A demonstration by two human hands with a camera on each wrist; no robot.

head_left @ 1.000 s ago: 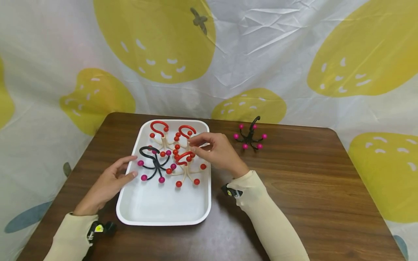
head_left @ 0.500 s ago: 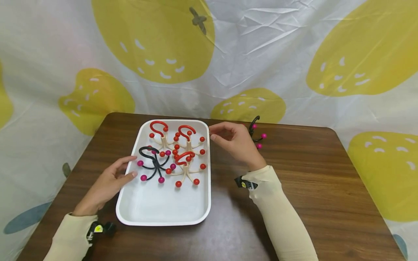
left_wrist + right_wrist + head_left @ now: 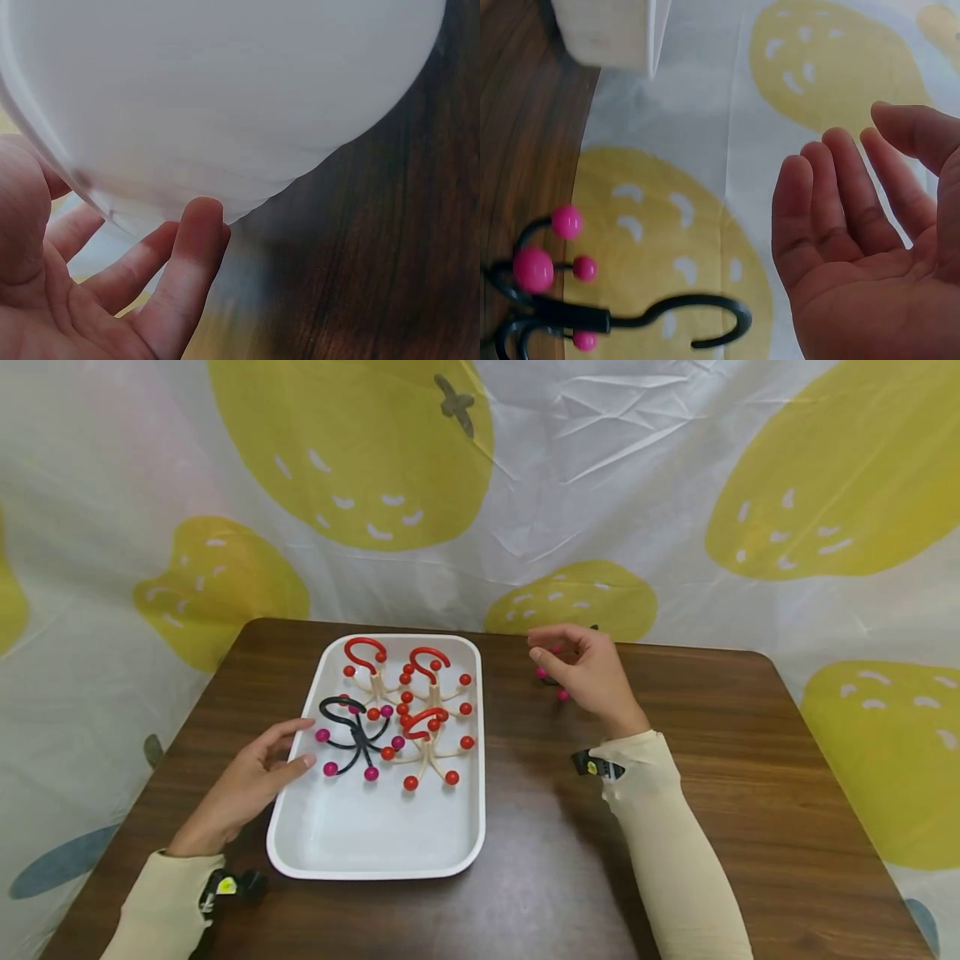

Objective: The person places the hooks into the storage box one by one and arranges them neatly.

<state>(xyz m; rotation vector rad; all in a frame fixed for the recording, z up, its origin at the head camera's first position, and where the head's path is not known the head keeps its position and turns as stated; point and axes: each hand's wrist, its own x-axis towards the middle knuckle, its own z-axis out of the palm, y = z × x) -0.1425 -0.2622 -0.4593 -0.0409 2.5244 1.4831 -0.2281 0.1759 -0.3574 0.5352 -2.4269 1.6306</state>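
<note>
My left hand (image 3: pixel 243 785) rests at the left side of a white tray (image 3: pixel 375 874), fingertips and thumb at its rim. In the left wrist view its fingers (image 3: pixel 196 247) lie loosely against the tray's outer wall (image 3: pixel 225 90). Inside the tray stand a black multi-arm hook (image 3: pixel 358 735) with magenta ball tips and three cream hooks (image 3: pixel 427 745) with red tops and red balls. My right hand (image 3: pixel 592 681) hovers with nothing in it, partly hiding another black hook (image 3: pixel 542 672) on the table. In the right wrist view that black hook (image 3: pixel 574 315) is apart from the fingers.
The brown wooden table (image 3: pixel 712 793) extends to the right of the tray. A white curtain (image 3: pixel 420 593) with yellow fruit prints hangs behind the table's back edge. The front part of the tray's floor (image 3: pixel 375 827) is bare.
My right hand has moved from above the cream hooks in the tray rightward, out past the rim to the black hook on the table. The left hand and tray have stayed put.
</note>
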